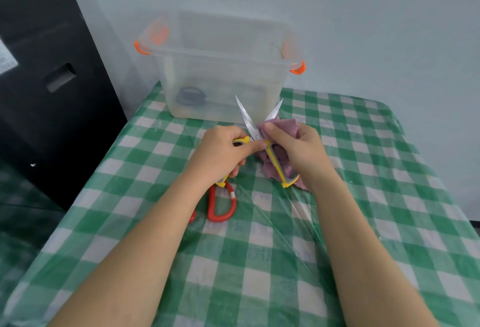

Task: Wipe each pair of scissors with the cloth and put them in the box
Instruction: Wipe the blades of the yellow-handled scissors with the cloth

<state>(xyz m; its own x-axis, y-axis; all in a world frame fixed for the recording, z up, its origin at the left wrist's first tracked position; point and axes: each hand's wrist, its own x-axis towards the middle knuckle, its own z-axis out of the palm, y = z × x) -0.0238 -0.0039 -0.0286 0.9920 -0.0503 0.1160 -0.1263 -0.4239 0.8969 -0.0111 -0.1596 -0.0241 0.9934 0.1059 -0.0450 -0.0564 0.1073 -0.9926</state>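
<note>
Pointing away toward the clear storage box [220, 77], the spread yellow-handled scissors [255, 133] are gripped by the left hand [220, 152], while the purple cloth [279, 129] is pinched on the right blade by the right hand [296, 149].

Scissors [255, 129] before box [220, 77]

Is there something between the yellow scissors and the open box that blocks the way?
Nothing visible does. The yellow scissors are held just in front of the box, whose top is open with no lid.

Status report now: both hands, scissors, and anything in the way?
Left hand grips yellow scissors, blades open. Right hand holds cloth on blade. Red scissors wait on table; box unobstructed.
</note>
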